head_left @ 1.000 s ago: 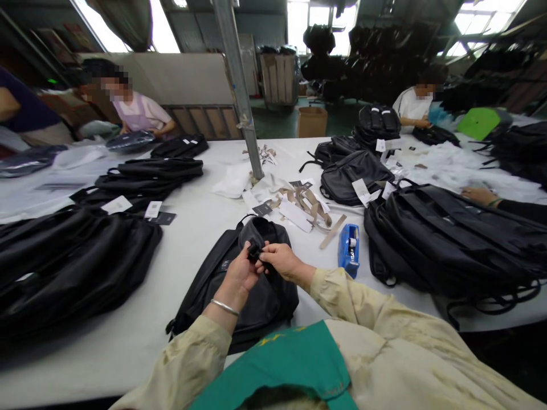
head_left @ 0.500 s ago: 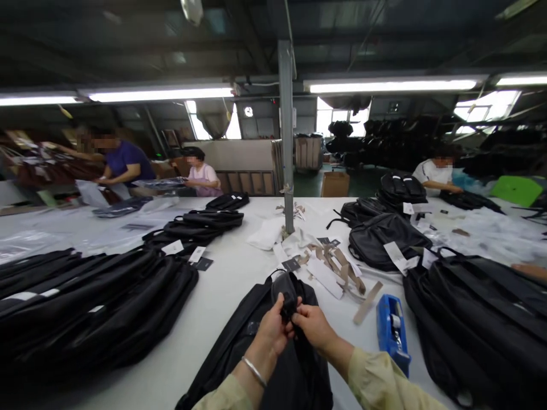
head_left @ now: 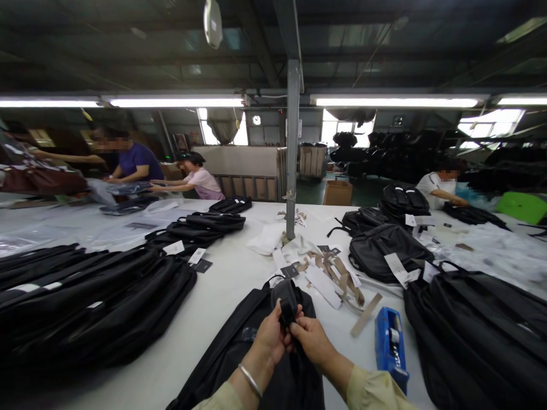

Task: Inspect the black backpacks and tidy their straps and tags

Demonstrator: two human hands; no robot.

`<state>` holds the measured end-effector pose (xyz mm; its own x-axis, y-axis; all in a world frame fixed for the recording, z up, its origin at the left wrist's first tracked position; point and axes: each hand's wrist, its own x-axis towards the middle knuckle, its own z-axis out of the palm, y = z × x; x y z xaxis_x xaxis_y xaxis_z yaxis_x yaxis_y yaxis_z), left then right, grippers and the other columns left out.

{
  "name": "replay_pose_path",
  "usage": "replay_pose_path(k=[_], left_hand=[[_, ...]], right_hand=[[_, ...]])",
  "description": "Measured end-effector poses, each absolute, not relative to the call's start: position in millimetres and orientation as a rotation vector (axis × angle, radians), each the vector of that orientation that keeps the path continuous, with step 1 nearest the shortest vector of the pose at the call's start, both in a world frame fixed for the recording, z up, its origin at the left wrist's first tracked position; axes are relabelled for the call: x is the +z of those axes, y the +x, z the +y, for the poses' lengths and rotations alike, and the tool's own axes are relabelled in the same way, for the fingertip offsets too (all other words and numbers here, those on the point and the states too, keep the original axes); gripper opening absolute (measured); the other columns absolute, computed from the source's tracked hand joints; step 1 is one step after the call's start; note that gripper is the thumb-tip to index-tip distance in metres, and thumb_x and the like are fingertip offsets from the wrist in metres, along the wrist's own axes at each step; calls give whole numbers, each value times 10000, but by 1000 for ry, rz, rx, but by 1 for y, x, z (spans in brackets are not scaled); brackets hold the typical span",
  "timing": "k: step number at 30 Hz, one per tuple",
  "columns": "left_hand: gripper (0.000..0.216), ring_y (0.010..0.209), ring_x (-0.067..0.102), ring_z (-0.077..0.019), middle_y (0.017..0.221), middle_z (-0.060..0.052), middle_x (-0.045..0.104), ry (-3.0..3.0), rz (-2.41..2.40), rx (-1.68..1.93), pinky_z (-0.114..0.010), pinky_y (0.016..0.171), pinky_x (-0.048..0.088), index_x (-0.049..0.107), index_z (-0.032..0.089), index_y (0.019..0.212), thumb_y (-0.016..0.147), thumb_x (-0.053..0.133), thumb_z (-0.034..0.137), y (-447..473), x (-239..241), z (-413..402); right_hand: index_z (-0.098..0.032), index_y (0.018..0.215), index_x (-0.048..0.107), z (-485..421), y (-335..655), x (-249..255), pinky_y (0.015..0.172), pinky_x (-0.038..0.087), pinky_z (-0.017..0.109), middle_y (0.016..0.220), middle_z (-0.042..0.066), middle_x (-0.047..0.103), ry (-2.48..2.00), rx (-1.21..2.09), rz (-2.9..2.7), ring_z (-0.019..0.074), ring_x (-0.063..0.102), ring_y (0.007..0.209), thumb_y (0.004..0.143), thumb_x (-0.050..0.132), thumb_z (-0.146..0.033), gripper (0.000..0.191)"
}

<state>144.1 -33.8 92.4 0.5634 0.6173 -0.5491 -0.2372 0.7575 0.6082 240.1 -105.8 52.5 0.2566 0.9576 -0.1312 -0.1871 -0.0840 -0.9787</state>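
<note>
A black backpack lies in front of me on the white table, its top pointing away. Over its upper part, my left hand is closed on a black strap that is folded into a small loop. My right hand pinches the same strap from the right, thumb and fingertips pressed together. Both hands nearly touch each other. The lower end of the strap is hidden behind my fingers.
A blue tape dispenser stands to my right. Beyond the backpack lie paper tags and tan strips near a metal post. Black bags are piled left and right. Several co-workers stand across the table.
My hands keep hold of the strap, whose loop now stands out more clearly between them. My view has tilted up slightly. The co-worker in pink has reached toward the left.
</note>
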Motion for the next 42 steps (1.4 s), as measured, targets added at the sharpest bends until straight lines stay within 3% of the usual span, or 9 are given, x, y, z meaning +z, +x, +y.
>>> replay_pose_path(k=[3, 6, 14, 19, 25, 32, 38, 42], left_hand=[[401, 542, 664, -181, 828, -183, 752, 465, 820, 650, -264, 442, 499, 708, 34, 936, 967, 545, 399, 143, 105, -32], [329, 686, 726, -210, 885, -173, 755, 430, 791, 720, -338, 645, 606, 691, 46, 934, 989, 516, 320, 143, 120, -25], [324, 463, 590, -130, 815, -136, 734, 424, 781, 741, -309, 520, 573, 642, 84, 932, 1010, 449, 332, 150, 135, -3], [317, 439, 561, -120, 798, -139, 728, 419, 775, 760, -296, 487, 559, 627, 93, 937, 1018, 423, 322, 152, 138, -7], [342, 496, 626, -145, 817, -151, 734, 385, 786, 750, -305, 511, 585, 657, 56, 936, 1015, 444, 310, 157, 135, -15], [370, 557, 676, -166, 823, -147, 744, 434, 778, 755, -321, 564, 604, 676, 56, 927, 1023, 424, 309, 158, 135, -15], [399, 566, 680, -171, 814, -148, 742, 444, 780, 721, -336, 594, 608, 674, 40, 924, 1025, 416, 328, 155, 136, -10], [382, 553, 670, -168, 788, -132, 740, 477, 789, 692, -325, 567, 599, 673, 55, 931, 1023, 410, 317, 157, 145, -7]], right_hand=[[-158, 781, 652, -119, 244, 40, 613, 491, 307, 718, 48, 708, -1270, 1203, -875, 167, 640, 592, 705, 700, -655, 505], [-155, 786, 662, -136, 244, 25, 624, 500, 306, 753, 56, 724, -1340, 1221, -880, 170, 648, 619, 713, 691, -634, 485], [-163, 712, 719, -154, 254, 9, 643, 486, 272, 660, 23, 691, -1517, 1190, -1086, 154, 626, 623, 801, 641, -389, 255], [-167, 701, 734, -166, 258, 4, 632, 462, 257, 657, 11, 689, -1653, 1120, -1247, 152, 619, 632, 821, 618, -264, 193], [-177, 898, 745, -147, 269, 28, 731, 479, 272, 829, 31, 721, -1635, 708, -1163, 169, 632, 777, 854, 636, -328, 192], [-172, 856, 748, -127, 265, 44, 692, 497, 278, 749, 16, 707, -1446, 865, -1146, 163, 628, 704, 815, 674, -342, 190], [-185, 955, 751, -128, 268, 50, 785, 497, 305, 887, 28, 727, -1439, 915, -1152, 177, 633, 799, 760, 735, -397, 289], [-162, 782, 694, -121, 273, 59, 661, 430, 263, 708, -23, 622, -1445, 1036, -1143, 127, 524, 667, 682, 794, -424, 298]])
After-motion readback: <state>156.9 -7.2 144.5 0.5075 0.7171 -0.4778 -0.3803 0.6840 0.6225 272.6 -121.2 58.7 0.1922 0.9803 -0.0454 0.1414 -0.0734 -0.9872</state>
